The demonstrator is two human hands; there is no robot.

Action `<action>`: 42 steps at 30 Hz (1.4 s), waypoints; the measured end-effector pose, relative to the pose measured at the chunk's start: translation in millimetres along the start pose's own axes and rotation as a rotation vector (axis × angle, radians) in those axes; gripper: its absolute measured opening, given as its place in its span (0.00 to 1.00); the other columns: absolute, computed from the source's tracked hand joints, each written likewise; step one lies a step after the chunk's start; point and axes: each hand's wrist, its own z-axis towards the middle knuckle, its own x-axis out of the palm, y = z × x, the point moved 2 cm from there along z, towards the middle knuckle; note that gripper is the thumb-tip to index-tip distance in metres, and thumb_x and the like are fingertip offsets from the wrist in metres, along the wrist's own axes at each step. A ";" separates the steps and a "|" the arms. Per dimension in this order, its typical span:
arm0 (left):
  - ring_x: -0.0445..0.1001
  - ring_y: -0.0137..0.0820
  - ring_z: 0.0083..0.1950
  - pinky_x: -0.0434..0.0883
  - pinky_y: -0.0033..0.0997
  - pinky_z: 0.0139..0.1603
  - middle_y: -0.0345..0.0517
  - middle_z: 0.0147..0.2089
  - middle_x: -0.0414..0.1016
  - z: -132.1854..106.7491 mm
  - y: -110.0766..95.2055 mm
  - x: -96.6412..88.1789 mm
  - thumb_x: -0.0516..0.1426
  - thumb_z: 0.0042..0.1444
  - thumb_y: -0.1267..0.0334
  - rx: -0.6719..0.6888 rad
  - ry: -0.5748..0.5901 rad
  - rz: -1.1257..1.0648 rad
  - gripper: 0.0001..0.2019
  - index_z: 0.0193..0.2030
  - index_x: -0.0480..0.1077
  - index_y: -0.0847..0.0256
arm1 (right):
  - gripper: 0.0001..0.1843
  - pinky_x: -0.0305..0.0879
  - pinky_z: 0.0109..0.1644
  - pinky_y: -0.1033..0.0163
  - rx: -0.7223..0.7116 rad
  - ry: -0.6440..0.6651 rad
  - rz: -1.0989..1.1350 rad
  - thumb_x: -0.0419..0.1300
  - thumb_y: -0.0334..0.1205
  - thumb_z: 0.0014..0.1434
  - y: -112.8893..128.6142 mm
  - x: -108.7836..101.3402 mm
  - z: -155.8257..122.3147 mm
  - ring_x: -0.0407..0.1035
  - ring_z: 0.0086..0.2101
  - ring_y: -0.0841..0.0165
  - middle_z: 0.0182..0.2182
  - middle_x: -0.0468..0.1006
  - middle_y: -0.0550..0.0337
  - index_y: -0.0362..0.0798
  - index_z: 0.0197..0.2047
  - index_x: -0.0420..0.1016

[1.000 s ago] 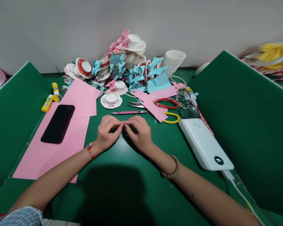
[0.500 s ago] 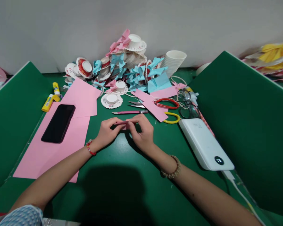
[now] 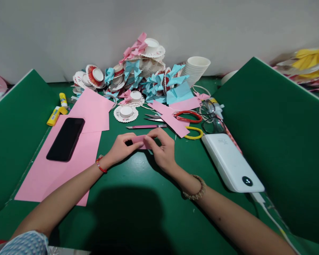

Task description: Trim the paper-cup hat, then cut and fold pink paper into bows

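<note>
A small piece of pink paper [image 3: 138,139] is held between both hands over the middle of the green table. My left hand [image 3: 123,147] pinches its left end, thumb in front. With thumb and fingers closed, my right hand [image 3: 162,148] grips the right end. Parts of the paper are hidden behind the fingers. Just beyond the hands lies a pink craft knife [image 3: 146,126]. Scissors with red handles [image 3: 188,116] rest behind it, partly under pink paper strips [image 3: 172,122], and a yellow handle [image 3: 194,133] shows beside them.
At left, a black phone [image 3: 66,139] lies on pink sheets [image 3: 42,177], near glue sticks [image 3: 53,116]. A white power bank [image 3: 232,163] and glasses [image 3: 214,124] are at right. Behind stand stacked paper cups [image 3: 197,69] and piled paper crafts [image 3: 133,76]. Green panels [image 3: 276,141] flank both sides.
The pink paper has tilted so that more of its flat face shows. My right hand has shifted slightly right, and its fingers have moved on the paper.
</note>
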 end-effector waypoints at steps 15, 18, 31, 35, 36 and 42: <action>0.62 0.22 0.25 0.62 0.23 0.26 0.37 0.24 0.67 4.7 13.1 -9.4 0.61 0.49 0.54 -0.093 -0.374 -0.185 0.14 0.26 0.68 0.63 | 0.04 0.60 0.31 0.66 0.271 0.268 0.133 0.56 0.36 0.49 -10.1 14.4 -2.1 0.62 0.26 0.74 0.25 0.67 0.64 0.47 0.30 0.64; 0.64 0.22 0.26 0.62 0.22 0.25 0.37 0.24 0.67 4.4 12.9 -9.4 0.60 0.51 0.55 -0.078 -0.409 -0.184 0.13 0.26 0.67 0.63 | 0.10 0.62 0.33 0.65 0.316 0.237 0.242 0.57 0.36 0.50 -13.2 15.2 -3.2 0.65 0.26 0.74 0.25 0.69 0.66 0.48 0.36 0.62; 0.69 0.21 0.19 0.68 0.22 0.21 0.34 0.29 0.69 3.4 10.8 0.1 0.59 0.51 0.63 -0.078 -0.176 -0.393 0.18 0.46 0.58 0.57 | 0.03 0.67 0.28 0.66 0.325 0.115 0.275 0.57 0.37 0.54 -15.2 10.9 -3.3 0.69 0.23 0.74 0.26 0.74 0.63 0.48 0.32 0.71; 0.63 0.17 0.16 0.61 0.18 0.17 0.31 0.23 0.63 3.7 12.3 -2.6 0.58 0.53 0.62 -0.103 -0.242 -0.350 0.09 0.35 0.59 0.60 | 0.08 0.70 0.33 0.65 0.227 0.177 0.200 0.56 0.32 0.53 -10.3 10.5 -3.1 0.72 0.26 0.73 0.28 0.79 0.61 0.48 0.34 0.75; 0.63 0.17 0.17 0.61 0.18 0.17 0.31 0.24 0.63 4.0 12.1 -3.3 0.58 0.52 0.62 -0.103 -0.253 -0.353 0.09 0.34 0.60 0.60 | 0.07 0.70 0.34 0.64 0.210 0.172 0.168 0.57 0.31 0.53 -9.1 10.1 -3.0 0.73 0.27 0.72 0.29 0.80 0.61 0.48 0.33 0.76; 0.69 0.21 0.23 0.68 0.22 0.25 0.38 0.27 0.69 2.3 5.7 -5.4 0.60 0.51 0.64 -0.025 -0.256 -0.283 0.05 0.32 0.69 0.63 | 0.04 0.71 0.38 0.61 0.213 0.086 0.121 0.64 0.33 0.49 -6.7 6.4 -1.7 0.75 0.30 0.68 0.29 0.82 0.60 0.50 0.29 0.80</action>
